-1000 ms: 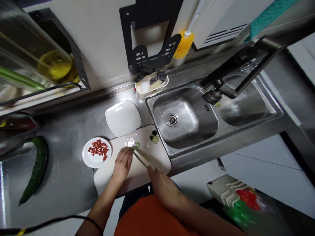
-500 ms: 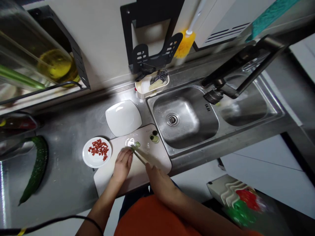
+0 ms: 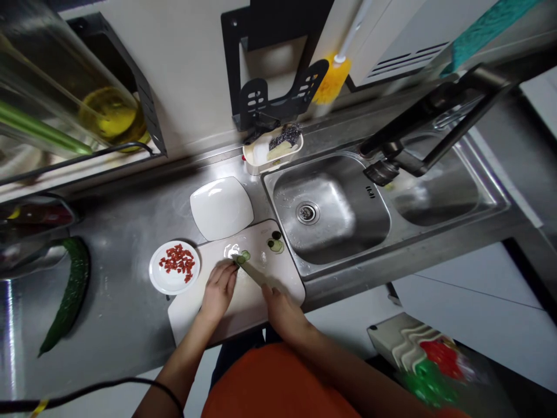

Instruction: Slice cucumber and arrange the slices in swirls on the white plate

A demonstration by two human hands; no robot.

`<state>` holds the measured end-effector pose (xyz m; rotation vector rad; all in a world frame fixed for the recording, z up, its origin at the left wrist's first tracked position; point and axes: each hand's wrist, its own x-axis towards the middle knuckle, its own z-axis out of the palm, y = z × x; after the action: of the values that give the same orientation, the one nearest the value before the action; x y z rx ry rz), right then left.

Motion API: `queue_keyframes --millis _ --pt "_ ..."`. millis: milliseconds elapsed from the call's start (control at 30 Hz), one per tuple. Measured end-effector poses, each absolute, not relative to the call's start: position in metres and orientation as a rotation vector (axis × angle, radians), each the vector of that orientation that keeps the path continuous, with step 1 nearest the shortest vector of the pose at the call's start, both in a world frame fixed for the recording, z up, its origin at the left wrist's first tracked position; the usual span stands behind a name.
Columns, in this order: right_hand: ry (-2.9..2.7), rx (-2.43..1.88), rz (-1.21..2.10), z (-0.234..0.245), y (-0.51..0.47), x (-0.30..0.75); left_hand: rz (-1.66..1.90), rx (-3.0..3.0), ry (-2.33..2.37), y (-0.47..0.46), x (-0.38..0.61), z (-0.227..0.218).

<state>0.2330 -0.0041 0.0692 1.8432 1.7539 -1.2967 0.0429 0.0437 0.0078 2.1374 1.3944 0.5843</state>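
A white cutting board (image 3: 270,273) lies at the counter's front edge beside the sink. My left hand (image 3: 219,288) rests on it with fingers curled down over a small green vegetable piece (image 3: 242,257). My right hand (image 3: 282,310) grips the handle of a knife (image 3: 253,271), whose blade lies against my left fingertips at the green piece. Cut green slices (image 3: 274,244) sit on the board's far right corner.
A round white dish of chopped red bits (image 3: 174,266) sits left of the board, a square white plate (image 3: 221,208) behind it. A whole cucumber (image 3: 67,295) lies far left. The steel sink (image 3: 331,209) and black tap (image 3: 418,145) are to the right.
The knife blade and my right hand have shifted slightly up and left along the board. My left hand stays on the green piece.
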Motion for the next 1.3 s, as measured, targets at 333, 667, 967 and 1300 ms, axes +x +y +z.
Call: queue_keyframes --millis 333,667,967,1300 --pt "1.752 1.809 -1.184 0.1 -0.001 0.235 0.56 2.159 1.375 0.043 0.041 0.01" --pt "1.682 1.738 -1.268 0.123 -0.002 0.236 0.575 2.156 1.362 0.044 0.042 0.012" --pt "1.682 1.768 -1.264 0.126 -0.002 0.234 0.59 2.15 1.363 0.043 0.042 0.012" --pt "1.711 1.748 -1.269 0.123 0.002 0.233 0.586 2.146 1.378 0.044 0.043 0.011"
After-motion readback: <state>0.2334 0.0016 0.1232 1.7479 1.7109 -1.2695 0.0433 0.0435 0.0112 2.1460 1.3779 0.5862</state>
